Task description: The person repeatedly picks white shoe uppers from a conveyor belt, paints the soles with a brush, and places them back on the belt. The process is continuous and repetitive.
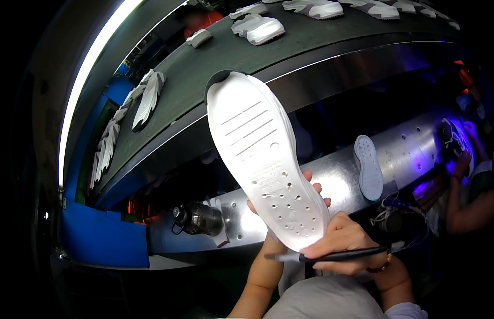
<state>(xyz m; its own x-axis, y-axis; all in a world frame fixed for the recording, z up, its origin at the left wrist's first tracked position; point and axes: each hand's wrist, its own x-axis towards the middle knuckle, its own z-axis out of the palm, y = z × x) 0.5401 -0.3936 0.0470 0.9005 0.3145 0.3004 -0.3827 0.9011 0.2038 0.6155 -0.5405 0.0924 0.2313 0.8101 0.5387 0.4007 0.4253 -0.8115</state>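
A large white shoe sole [257, 143] is held up in front of me, tilted, its far end edged by a dark rim. Grooved lines cross its upper part, and small holes dot its lower part. My left hand [318, 188] grips it from behind, with fingertips showing at its right edge and the thumb at its left. Most of that hand is hidden by the sole. Closed around a slim black pen-like tool [337, 255] with a pale section near its tip, my right hand [347, 239] also touches the sole's near end.
A dark green conveyor belt [199, 90] carries several white and grey shoe soles [257, 28]. On the metal bench [332, 186] lie another white sole [368, 167], a dark bottle [199, 219] and a pale glove [221, 236]. At right, a co-worker's hands [462, 162] work at a dark shoe [453, 139].
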